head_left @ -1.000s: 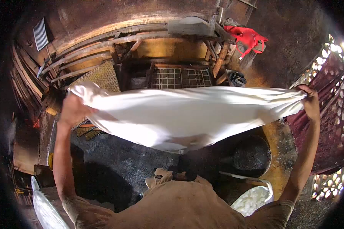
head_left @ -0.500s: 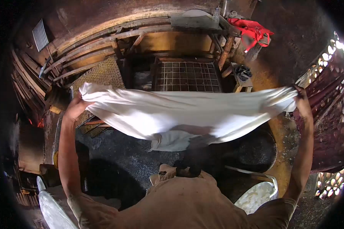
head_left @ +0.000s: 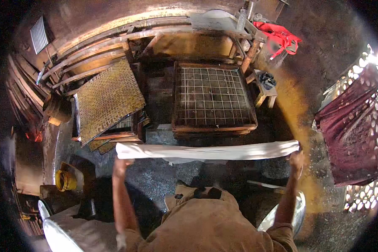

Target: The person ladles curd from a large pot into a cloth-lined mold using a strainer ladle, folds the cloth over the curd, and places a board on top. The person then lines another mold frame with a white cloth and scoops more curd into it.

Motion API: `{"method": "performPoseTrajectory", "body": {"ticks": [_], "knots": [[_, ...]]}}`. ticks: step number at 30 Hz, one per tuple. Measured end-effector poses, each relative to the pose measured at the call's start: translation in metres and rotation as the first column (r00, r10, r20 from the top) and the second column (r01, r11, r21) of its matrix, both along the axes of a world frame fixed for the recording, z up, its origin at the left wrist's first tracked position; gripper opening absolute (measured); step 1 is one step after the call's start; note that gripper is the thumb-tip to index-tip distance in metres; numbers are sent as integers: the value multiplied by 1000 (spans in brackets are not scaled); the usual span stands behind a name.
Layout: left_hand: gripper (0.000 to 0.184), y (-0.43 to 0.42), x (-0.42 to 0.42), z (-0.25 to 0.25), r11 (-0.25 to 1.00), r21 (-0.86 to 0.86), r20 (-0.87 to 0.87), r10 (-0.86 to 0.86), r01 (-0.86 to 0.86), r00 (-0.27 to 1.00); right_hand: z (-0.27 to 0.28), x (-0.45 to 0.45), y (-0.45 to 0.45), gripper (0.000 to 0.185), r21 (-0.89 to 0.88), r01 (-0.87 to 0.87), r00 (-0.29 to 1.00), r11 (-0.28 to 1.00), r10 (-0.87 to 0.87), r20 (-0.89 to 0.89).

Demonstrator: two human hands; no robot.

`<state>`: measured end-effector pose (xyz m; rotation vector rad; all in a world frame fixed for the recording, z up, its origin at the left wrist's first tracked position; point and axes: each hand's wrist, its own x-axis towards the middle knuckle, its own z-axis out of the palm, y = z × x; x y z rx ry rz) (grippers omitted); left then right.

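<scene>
A white cloth (head_left: 206, 151) is stretched taut between my two hands, gathered into a long narrow band in front of my body. At its left end, my left hand (head_left: 122, 163) is closed on the cloth. My right hand (head_left: 297, 158) grips the opposite end. Beyond the cloth lies a stack of square wooden frames with a wire grid (head_left: 214, 96) on top. To the left of that stack, a woven mat (head_left: 109, 98) lies tilted across other framed pieces.
A yellow bucket (head_left: 65, 180) stands at the left, near a glowing fire (head_left: 34, 136). Large metal basins (head_left: 61, 233) sit at lower left and lower right. Along the back run wooden poles; a red bag (head_left: 277, 35) lies at upper right. A maroon cloth (head_left: 348, 143) hangs at right.
My hands have come lower and closer together. The white cloth, spread wide and sagging before, is now a narrow, straight band. More of the mat and grid frame shows.
</scene>
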<state>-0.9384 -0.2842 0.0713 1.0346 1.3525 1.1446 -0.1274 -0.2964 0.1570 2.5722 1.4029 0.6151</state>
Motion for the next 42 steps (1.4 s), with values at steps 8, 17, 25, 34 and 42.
{"method": "performPoseTrajectory", "body": {"ticks": [8, 17, 25, 34, 42], "knots": [[58, -3, 110, 65, 841, 163, 725, 252, -516, 641, 117, -187, -1, 42, 728, 617, 83, 301, 894, -440], [61, 20, 99, 176, 588, 510, 537, 352, -627, 767, 219, -72, 14, 47, 982, 187, 465, 26, 878, -112], [53, 52, 86, 276, 90, 862, 313, 678, -498, 665, 328, -45, 87, 47, 997, 1, 404, -77, 912, 70], [48, 157, 84, 358, 416, 801, 205, 486, -431, 850, 372, -28, 203, 48, 997, 69, 90, 26, 995, -32], [22, 299, 134, 330, 642, 738, 25, 284, -210, 959, 324, 6, 368, 31, 881, 403, -395, 247, 916, -77]]}}
